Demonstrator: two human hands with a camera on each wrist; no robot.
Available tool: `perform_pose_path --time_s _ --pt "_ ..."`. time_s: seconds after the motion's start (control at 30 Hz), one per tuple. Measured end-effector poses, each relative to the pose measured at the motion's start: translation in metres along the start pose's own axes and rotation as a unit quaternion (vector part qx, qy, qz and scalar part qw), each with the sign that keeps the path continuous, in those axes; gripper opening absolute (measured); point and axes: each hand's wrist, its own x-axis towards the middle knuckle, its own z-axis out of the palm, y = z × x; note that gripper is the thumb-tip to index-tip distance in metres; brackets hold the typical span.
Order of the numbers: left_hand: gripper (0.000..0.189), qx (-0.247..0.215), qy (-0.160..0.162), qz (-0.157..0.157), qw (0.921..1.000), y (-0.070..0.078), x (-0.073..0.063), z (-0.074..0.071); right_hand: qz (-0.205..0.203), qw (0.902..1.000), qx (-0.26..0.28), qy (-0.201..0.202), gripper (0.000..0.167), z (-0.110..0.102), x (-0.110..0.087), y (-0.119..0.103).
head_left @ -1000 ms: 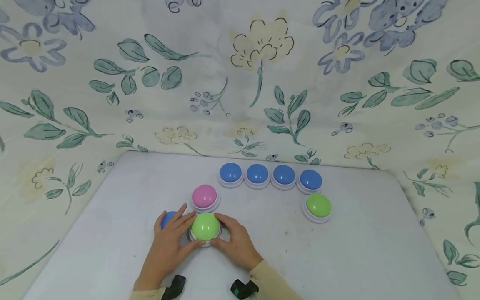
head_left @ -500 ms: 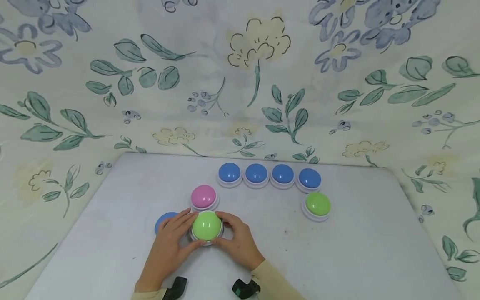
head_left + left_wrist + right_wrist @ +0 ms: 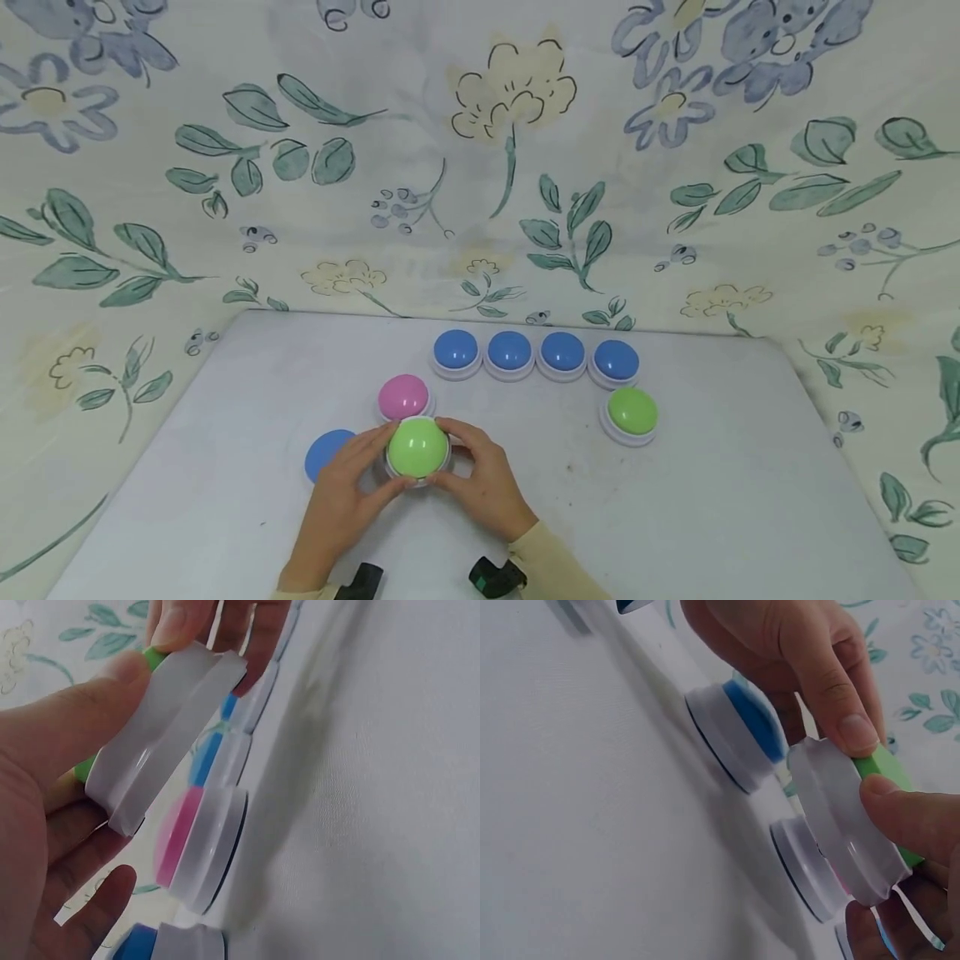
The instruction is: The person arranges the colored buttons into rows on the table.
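Note:
A green dome push button with a round white base is held between both hands, raised off the table. My left hand grips its left side, thumb at the near edge and fingers along the far side. From the right, my right hand pinches the same button with thumb and index finger. Just beyond it stands a pink push button, partly overlapped by the held one in the head view. A blue push button lies on the table left of my left hand, which partly covers it.
A row of several blue push buttons stands along the back of the white table. Another green push button sits in front of the row's right end. Floral cloth rises behind the table.
Both hands have shifted slightly right with the green button, which is now higher. The left fingers have drawn in from over the blue button, uncovering more of it.

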Motion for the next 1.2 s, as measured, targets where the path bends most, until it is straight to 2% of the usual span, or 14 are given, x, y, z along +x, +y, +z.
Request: perform_pose_path --time_s 0.23,0.5,0.7,0.97,1.2 --pt "0.079 -0.040 0.020 -0.014 0.9989 0.008 0.001 0.007 -0.007 1.0000 -0.001 0.000 0.067 -0.008 0.000 -0.003" --pt "0.080 -0.075 0.049 0.003 0.9960 0.017 0.004 0.017 -0.019 0.9997 -0.014 0.008 0.068 -0.020 -0.001 -0.004" --pt "0.078 -0.092 0.046 0.000 0.9947 0.025 0.007 0.024 -0.021 0.9994 -0.027 0.011 0.068 -0.030 -0.004 -0.005" --pt "0.077 -0.110 0.051 0.019 0.9924 0.031 0.012 0.031 -0.032 0.9989 -0.028 0.019 0.068 -0.041 -0.007 -0.003" --pt "0.075 -0.115 0.024 0.000 0.9931 0.040 0.021 0.033 -0.033 0.9982 -0.039 0.033 0.068 -0.051 -0.009 -0.004"
